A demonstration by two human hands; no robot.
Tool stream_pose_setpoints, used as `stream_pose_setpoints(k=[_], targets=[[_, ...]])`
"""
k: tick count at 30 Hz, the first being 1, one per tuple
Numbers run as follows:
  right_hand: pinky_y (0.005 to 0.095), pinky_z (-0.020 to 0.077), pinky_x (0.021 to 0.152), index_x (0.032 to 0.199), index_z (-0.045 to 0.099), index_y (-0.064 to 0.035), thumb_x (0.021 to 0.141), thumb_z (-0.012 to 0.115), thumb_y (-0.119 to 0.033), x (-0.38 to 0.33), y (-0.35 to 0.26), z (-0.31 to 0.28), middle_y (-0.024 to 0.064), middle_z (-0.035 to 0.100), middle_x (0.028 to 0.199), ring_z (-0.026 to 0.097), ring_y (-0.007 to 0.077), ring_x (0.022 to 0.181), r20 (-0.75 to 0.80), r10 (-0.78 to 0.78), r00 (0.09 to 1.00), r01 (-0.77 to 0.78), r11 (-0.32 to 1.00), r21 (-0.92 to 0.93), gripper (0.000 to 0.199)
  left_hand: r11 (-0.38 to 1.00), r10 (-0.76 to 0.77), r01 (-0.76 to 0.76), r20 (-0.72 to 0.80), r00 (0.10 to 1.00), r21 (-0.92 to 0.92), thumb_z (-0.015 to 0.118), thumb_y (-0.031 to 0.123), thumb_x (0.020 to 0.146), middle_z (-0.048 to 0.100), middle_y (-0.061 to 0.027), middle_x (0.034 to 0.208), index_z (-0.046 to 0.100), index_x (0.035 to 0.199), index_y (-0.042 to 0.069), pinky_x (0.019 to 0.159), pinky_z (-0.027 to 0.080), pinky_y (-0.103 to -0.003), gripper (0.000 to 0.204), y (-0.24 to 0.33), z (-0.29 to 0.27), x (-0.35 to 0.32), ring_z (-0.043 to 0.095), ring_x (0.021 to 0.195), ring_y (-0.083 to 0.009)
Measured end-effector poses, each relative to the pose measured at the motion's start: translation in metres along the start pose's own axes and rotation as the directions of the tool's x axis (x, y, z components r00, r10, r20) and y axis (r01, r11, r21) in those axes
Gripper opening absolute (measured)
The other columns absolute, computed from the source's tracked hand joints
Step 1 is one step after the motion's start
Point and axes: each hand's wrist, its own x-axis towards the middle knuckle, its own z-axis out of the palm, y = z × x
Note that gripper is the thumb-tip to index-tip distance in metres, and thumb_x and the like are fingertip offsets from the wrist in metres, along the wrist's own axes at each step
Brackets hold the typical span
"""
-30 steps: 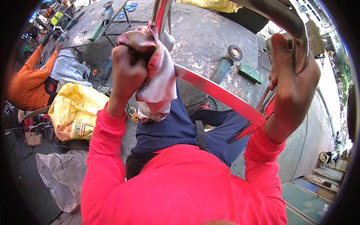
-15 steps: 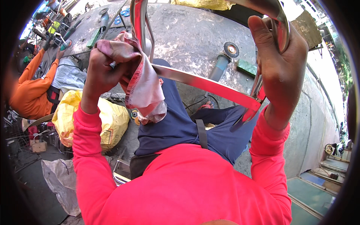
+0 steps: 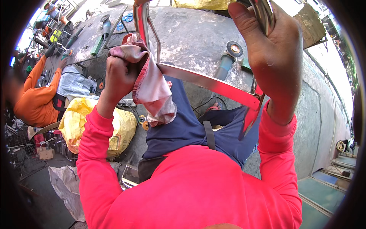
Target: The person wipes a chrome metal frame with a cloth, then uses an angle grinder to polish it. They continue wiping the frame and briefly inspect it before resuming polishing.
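Note:
A shiny polished metal frame [image 3: 206, 83], made of a flat bar and bent tubing, is held up in front of my chest, above my lap. My left hand [image 3: 121, 78] is closed around a stained pinkish-white cloth [image 3: 155, 91] beside the frame's left upright; the cloth hangs down past the flat bar. Whether the fingers also press on the metal there is hidden. Round the curved tube at the frame's right side, my right hand [image 3: 275, 63] is closed, thumb pointing up. The frame's top runs out of view.
An angle grinder [image 3: 225, 65] with a round disc lies on the grey surface beyond the frame. Another grinder [image 3: 105, 28] and several blue discs [image 3: 125, 20] are farther left. A yellow sack [image 3: 122, 133] stands by my left arm. Beyond it a person in orange [image 3: 38, 105] works.
My left hand and the cloth have shifted a little to the right. My right hand has moved left and turned on the tube, with its thumb higher. Both hands keep their hold.

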Motion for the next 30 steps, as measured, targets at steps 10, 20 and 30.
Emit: stream_pose_setpoints(k=[10, 20, 30], targets=[[0.0326, 0.0430, 0.058, 0.097, 0.062, 0.0079, 0.090, 0.058, -0.004, -0.002, 0.013, 0.018, 0.0099, 0.062, 0.069, 0.054, 0.0137, 0.065, -0.185, -0.246, 0.951, 0.226, 0.966, -0.122, 0.015, 0.986, 0.064, -0.118, 0.387, 0.920, 0.119, 0.073, 0.005, 0.079, 0.068, -0.0124, 0.088, 0.067, 0.090, 0.000, 0.074, 0.049, -0.032, 0.014, -0.023, -0.037, 0.017, 0.066, 0.080, -0.0223], [0.0312, 0.0422, 0.060, 0.096, 0.061, 0.0070, 0.089, 0.059, -0.004, -0.003, 0.013, 0.009, 0.0081, 0.061, 0.072, 0.052, 0.0119, 0.068, -0.153, -0.094, 0.984, 0.053, 0.967, -0.251, 0.013, 0.646, -0.310, 0.438, 0.309, 0.899, -0.625, 0.070, 0.009, 0.086, 0.065, 0.0007, 0.085, 0.065, 0.091, -0.001, 0.065, 0.050, -0.024, 0.012, -0.056, 0.003, -0.019, 0.060, 0.073, -0.0058], [0.0254, 0.0363, 0.054, 0.107, 0.066, 0.0015, 0.097, 0.062, -0.018, 0.008, 0.039, -0.007, 0.0011, 0.059, 0.067, 0.046, 0.0059, 0.058, 0.030, -0.219, 0.975, 0.219, 0.936, -0.275, 0.022, 0.552, -0.549, 0.399, 0.041, 0.835, -0.732, 0.050, 0.023, 0.099, 0.056, -0.0075, 0.112, 0.050, 0.124, 0.003, 0.088, 0.048, -0.030, 0.032, -0.015, 0.020, -0.054, 0.058, 0.101, -0.0132]])
